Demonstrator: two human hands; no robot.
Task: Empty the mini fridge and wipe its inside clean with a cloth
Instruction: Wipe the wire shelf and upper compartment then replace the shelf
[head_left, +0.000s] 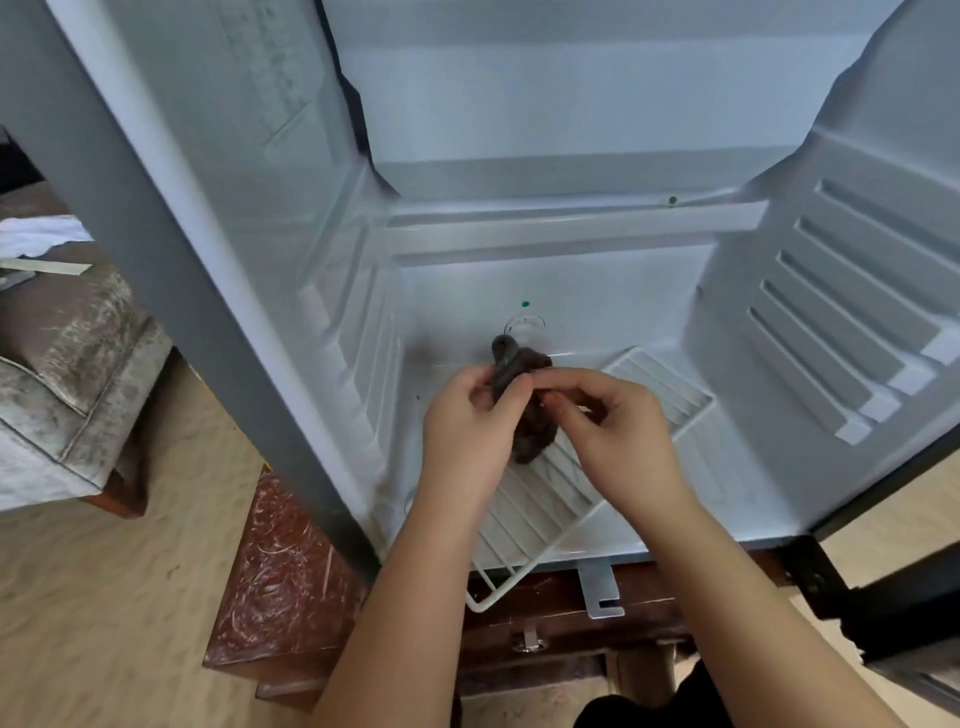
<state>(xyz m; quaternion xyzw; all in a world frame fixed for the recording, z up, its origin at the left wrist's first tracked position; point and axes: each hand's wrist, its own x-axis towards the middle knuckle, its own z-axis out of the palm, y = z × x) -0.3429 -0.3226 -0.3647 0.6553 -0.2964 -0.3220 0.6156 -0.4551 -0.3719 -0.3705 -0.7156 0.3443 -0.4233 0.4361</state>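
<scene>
At the left edge of the frame stands a grey-beige upholstered seat (78, 364), well apart from the work. Beside it the open white mini fridge (571, 280) sits on a reddish-brown marbled stand (280, 571). No food or bottles show inside, so the emptying looks nearly done, and the wiping seems about to begin.

In the middle of the frame the left hand (467, 415) has its fingers curled round a crumpled dark brown cloth (511, 358), holding it above the fridge floor. Touching it from the right, the right hand (618, 431) pinches a fold of the same cloth between thumb and forefinger, probably to bunch or refold it.

Under both hands a white wire rack (535, 514) lies askew on the fridge floor, its near corner jutting past the front edge. This is the main risk: a forearm or a wiping stroke could catch the overhanging corner and tip the rack out. While it stays in, the cloth may snag on the wires and miss the floor beneath.

At the right, the ribbed shelf rails (841, 322) on the side wall form grooves that a loosely bunched cloth could skip.
</scene>
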